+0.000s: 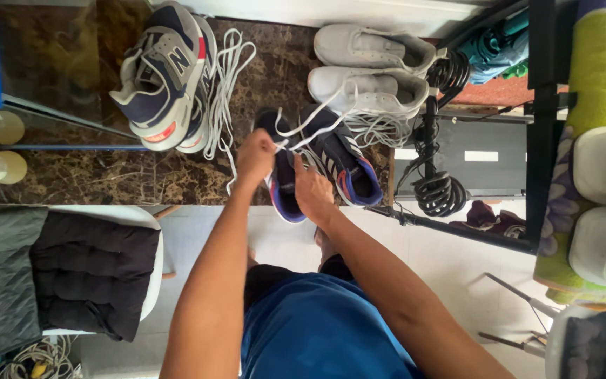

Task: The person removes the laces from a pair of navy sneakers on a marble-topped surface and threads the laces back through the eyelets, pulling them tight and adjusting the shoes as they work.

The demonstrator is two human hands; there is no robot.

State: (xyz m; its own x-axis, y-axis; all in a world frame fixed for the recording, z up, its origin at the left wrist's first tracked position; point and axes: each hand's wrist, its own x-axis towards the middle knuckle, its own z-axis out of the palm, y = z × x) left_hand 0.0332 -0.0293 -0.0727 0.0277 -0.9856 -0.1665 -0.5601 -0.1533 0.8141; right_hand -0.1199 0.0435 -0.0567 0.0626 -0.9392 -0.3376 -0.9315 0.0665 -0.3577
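The left hand [256, 156] is closed in a fist around a white lace [301, 125], pulling it taut above the nearer dark blue sneaker [283, 184]. Just beside it, the right hand [313, 191] lies curled over the same shoe's side and tongue, fingers bent and pressing it down; how tightly it grips cannot be told. A 2nd dark blue sneaker [343, 160] with white stripes lies touching the first on its right.

Both shoes rest on a dark brown marble ledge [78, 179], which meets a pale tiled floor [285, 242] below. Far left sits a chair with a black quilted cushion [92, 270]. On the ledge, left of the hands, stands a pair of grey and navy sneakers [166, 74] with loose white laces, and to the right a pair of white sneakers [369, 70]. Further right hang coiled black cables [438, 189], then a black metal rack [543, 119].

The held sneaker's long axis runs nearly up and down in the view, its toe end toward the person; its partner slants, toe down to the right.
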